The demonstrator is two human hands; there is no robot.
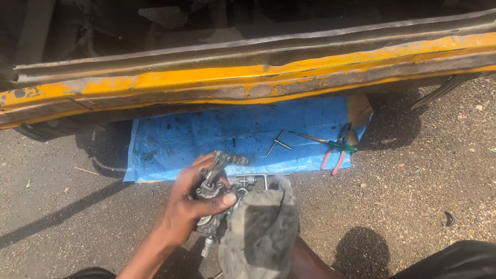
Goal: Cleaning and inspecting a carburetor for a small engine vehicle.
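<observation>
Left hand [194, 204] grips carburettor [217, 188]; right hand probably rag-wrapped [261, 232].

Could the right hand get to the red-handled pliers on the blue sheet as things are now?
Probably not straight away: the right hand is wrapped in a grey rag against the metal engine part. The red-handled pliers lie uncovered on the blue plastic sheet.

Sunlit gravel ground [423, 186] beneath a yellow vehicle sill [248, 77].

The left hand [194, 204] is curled in a closed grip, forearm angled up; the right hand is hidden.
</observation>
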